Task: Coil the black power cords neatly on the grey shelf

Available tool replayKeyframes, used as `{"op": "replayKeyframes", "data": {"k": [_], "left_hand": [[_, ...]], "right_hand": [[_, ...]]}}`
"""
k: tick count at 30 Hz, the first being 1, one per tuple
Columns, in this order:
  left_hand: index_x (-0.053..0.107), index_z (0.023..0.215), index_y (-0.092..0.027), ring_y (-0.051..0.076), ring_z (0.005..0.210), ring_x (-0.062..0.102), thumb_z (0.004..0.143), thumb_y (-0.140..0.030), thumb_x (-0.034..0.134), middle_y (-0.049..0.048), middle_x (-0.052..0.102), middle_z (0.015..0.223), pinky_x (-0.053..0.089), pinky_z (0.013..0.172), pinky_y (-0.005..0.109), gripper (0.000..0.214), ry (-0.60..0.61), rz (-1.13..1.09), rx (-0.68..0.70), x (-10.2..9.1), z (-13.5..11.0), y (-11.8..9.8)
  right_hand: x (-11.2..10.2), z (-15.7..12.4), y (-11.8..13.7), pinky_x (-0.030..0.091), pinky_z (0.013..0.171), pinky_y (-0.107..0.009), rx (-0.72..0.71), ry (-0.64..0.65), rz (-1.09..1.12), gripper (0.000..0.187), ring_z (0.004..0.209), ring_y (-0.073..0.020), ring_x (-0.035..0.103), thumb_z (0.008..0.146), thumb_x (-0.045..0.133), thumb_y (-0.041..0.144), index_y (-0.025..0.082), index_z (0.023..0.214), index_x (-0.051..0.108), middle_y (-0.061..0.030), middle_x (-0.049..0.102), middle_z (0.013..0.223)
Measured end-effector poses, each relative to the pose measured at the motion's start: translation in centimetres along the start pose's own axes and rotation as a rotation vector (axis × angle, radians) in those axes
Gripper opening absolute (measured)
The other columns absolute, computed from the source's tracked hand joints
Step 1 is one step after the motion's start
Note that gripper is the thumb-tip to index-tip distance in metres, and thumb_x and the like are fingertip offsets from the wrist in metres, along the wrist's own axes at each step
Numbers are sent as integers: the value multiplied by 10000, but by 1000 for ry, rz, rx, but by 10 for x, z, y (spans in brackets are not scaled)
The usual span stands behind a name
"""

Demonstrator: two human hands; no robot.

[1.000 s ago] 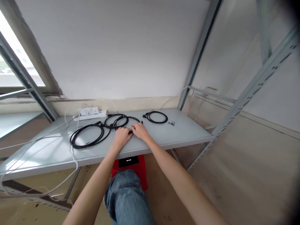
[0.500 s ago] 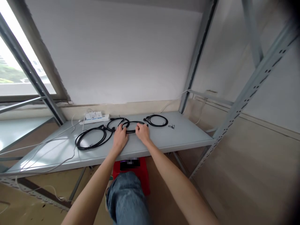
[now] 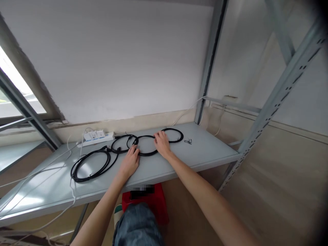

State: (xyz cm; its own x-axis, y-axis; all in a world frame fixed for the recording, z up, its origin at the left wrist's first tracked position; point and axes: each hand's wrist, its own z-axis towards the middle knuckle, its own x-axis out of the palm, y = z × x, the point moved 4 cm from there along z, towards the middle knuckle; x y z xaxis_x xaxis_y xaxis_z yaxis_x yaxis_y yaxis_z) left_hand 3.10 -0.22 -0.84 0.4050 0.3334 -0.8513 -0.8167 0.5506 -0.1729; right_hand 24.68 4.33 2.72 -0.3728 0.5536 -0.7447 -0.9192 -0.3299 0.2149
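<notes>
A looped black cable (image 3: 147, 154) lies on the grey shelf (image 3: 176, 157) between my hands. My left hand (image 3: 130, 162) has its fingers curled on the left side of this loop, where it meets a second black cable coil (image 3: 112, 146). On the loop's right side, my right hand (image 3: 162, 142) grips with bent fingers, hiding part of it. Another black cable coil (image 3: 182, 135) lies just beyond my right hand. Farther left rests a larger black cable coil (image 3: 72, 172). Small black ties (image 3: 188, 141) lie to the right of the coils.
A white power strip (image 3: 102, 138) with plugged-in adapters sits at the back left. White cords (image 3: 74, 196) run over the shelf's left part. Metal uprights (image 3: 273, 102) frame the shelf. Below the front edge is a red stool (image 3: 160, 203) with a dark object on it.
The middle loop has widened and shifted nearer the right coil. My right hand has moved a little right with its edge. The view has tilted and shifted slightly.
</notes>
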Motion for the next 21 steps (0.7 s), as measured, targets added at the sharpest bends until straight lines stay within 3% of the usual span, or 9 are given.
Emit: {"op": "replayKeyframes", "data": {"k": [3, 6, 8, 11, 15, 21], "left_hand": [[649, 1129, -200, 339, 1534, 480, 1032, -177, 423, 181, 551, 1559, 429, 1280, 555, 247, -5, 71, 63, -5, 1, -10], [659, 1117, -221, 312, 1577, 422, 1022, -135, 389, 158, 598, 1503, 350, 1331, 566, 299, -1, 104, 155, -10, 3, -21], [664, 1132, -234, 303, 1522, 473, 1021, -137, 377, 143, 652, 1379, 360, 1321, 555, 322, 28, 90, 190, -13, 7, -26], [664, 1073, -248, 307, 1241, 614, 1046, -208, 393, 117, 677, 1191, 433, 1229, 544, 276, 133, 71, 243, -14, 14, -30], [642, 974, -237, 298, 1027, 638, 1072, -295, 401, 106, 701, 1034, 499, 967, 471, 266, 305, 64, 296, -9, 26, -31], [685, 877, -212, 267, 907, 705, 1092, -559, 428, 97, 756, 889, 469, 909, 399, 483, 338, 76, 246, 8, 48, -31]], "right_hand": [[0, 2, -21, 425, 1043, -418, 240, -22, -112, 312, 1236, -322, 534, 1032, 568, 160, 144, 1334, 646, -186, 630, 1314], [11, 6, -32, 432, 1036, -460, 376, 102, -150, 347, 1272, -367, 545, 1056, 632, 322, 125, 1341, 631, -227, 648, 1307], [19, 10, -36, 435, 1043, -467, 418, 183, -138, 367, 1257, -364, 589, 1072, 624, 386, 120, 1325, 635, -233, 671, 1289], [26, 17, -39, 462, 1023, -433, 416, 249, -118, 394, 1203, -336, 662, 1095, 587, 388, 106, 1370, 597, -239, 689, 1294], [29, 26, -41, 504, 932, -388, 371, 279, -84, 430, 1113, -319, 727, 1115, 527, 342, 106, 1474, 504, -227, 736, 1226], [26, 27, -43, 517, 881, -376, 355, 244, -81, 338, 1018, -306, 755, 1122, 490, 353, 174, 1391, 589, -162, 775, 1113]]}}
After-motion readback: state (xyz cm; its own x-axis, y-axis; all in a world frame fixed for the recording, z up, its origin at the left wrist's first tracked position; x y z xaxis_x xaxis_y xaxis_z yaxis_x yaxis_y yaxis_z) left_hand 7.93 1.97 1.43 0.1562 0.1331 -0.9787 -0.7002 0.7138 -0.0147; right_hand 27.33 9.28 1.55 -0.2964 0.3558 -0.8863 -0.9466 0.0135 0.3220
